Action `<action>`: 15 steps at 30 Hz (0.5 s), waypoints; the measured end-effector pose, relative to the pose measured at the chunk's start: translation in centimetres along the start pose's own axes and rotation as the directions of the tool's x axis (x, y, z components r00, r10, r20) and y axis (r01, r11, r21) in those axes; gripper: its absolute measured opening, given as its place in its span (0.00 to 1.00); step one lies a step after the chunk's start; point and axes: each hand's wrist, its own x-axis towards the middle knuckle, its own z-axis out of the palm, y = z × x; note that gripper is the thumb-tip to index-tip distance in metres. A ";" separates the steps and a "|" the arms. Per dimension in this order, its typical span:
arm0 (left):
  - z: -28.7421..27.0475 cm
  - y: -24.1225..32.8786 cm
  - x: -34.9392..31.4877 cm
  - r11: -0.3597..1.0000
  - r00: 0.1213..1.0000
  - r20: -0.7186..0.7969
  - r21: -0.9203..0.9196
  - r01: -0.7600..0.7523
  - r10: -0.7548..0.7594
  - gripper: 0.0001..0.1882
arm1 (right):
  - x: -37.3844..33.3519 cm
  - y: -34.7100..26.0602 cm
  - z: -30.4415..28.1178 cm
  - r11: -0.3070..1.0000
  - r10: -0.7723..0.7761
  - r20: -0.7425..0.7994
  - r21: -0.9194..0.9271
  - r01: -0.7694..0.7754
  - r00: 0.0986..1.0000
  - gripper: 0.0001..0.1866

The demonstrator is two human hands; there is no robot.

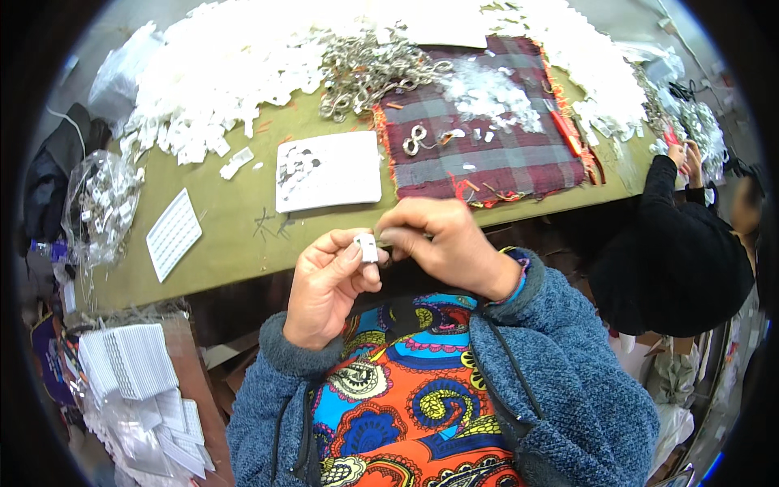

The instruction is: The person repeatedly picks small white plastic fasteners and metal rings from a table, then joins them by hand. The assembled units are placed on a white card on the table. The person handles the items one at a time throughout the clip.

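Observation:
My left hand [329,280] is closed around a small white plastic piece [367,247], pinched between thumb and fingers just off the table's near edge. Right beside it, my right hand [438,242] has its thumb and index finger pressed together. Whatever lies in that pinch is too small to make out. Just beyond the hands, a white tray [349,188] carries small dark and pale bits. Farther right, a dark plaid cloth [511,166] bears a looped beige cord [415,140], loose white bits [491,101] and a red-handled tool [565,132].
A large heap of white plastic pieces [195,89] covers the table's back, with tangled beige cords [365,69] beside it. At left lie a white card [174,234] and a filled clear bag [101,207]. Stacked cards [134,361] stand lower left. A co-worker in black [673,260] works at right.

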 end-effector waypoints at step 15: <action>1.8 1.8 -1.0 0.972 0.991 0.102 0.208 -0.108 0.088 0.08 | 3.5 2.8 -5.4 0.675 -0.212 -0.165 -0.737 0.022 0.963 0.11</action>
